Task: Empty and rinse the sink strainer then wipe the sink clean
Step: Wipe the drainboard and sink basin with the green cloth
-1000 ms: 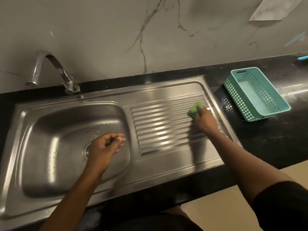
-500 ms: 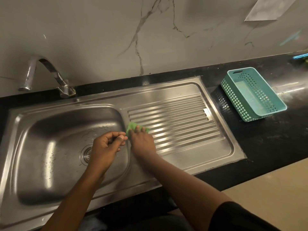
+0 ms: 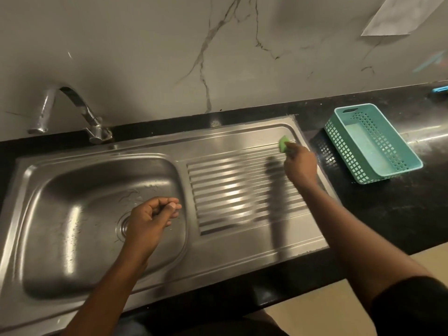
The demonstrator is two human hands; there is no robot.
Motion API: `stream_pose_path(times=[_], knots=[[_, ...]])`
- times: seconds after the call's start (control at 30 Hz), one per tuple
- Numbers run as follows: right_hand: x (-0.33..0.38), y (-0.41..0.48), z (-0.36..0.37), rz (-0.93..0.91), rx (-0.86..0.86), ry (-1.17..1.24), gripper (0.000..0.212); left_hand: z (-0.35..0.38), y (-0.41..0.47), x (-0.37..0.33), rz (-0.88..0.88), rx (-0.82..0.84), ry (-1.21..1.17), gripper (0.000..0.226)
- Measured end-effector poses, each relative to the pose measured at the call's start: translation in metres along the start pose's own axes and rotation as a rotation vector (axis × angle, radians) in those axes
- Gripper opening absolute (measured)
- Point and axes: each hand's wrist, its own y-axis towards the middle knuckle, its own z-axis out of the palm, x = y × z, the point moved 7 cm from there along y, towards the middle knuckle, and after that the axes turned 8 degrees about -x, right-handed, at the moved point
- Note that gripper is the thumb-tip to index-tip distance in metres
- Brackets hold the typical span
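Note:
The steel sink [image 3: 72,214] has a basin on the left and a ribbed drainboard [image 3: 232,190] on the right. The round drain strainer [image 3: 122,226] sits in the basin floor, half hidden by my left hand [image 3: 150,221]. That hand hovers over the basin with its fingers curled against the thumb, and nothing shows in it. My right hand [image 3: 300,166] grips a green sponge [image 3: 283,143] and presses it on the drainboard's far right corner.
A chrome faucet [image 3: 72,100] stands behind the basin, its spout turned left. A teal perforated basket [image 3: 373,144] lies on the black counter [image 3: 388,214] right of the sink. A small blue object [image 3: 440,89] sits at the far right by the marble wall.
My right hand has swept the sponge from the drainboard's left edge near the basin across to its far right corner. My left hand has stayed in place over the basin.

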Motion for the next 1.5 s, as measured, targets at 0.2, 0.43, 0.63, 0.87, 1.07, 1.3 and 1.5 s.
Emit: stream_pose_path(times=[0.2, 0.43, 0.63, 0.87, 1.07, 1.3, 1.5], knots=[[-0.002, -0.015, 0.035, -0.046, 0.117, -0.233, 0.022, -0.001, -0.001, -0.001, 0.005, 0.000, 0.008, 0.015], [0.118, -0.132, 0.109, -0.301, 0.278, -0.206, 0.041, 0.001, 0.001, -0.002, -0.016, -0.013, -0.003, 0.014], [0.199, -0.186, 0.127, -0.602, 0.376, -0.152, 0.033, -0.021, 0.000, 0.005, -0.003, -0.050, 0.007, 0.014], [0.216, -0.115, 0.119, -0.410, 0.525, 0.311, 0.038, -0.040, -0.001, 0.021, -0.061, -0.096, -0.031, 0.014], [0.266, -0.087, 0.153, -0.793, 0.433, -0.078, 0.050, -0.057, -0.002, 0.032, -0.072, -0.110, -0.037, 0.016], [0.246, -0.128, 0.200, -0.905, 0.572, -0.303, 0.066, -0.086, -0.003, 0.053, -0.112, -0.161, -0.046, 0.020], [0.202, -0.190, 0.167, -1.015, 0.564, -0.333, 0.060, -0.091, -0.004, 0.054, -0.108, -0.133, -0.042, 0.016]])
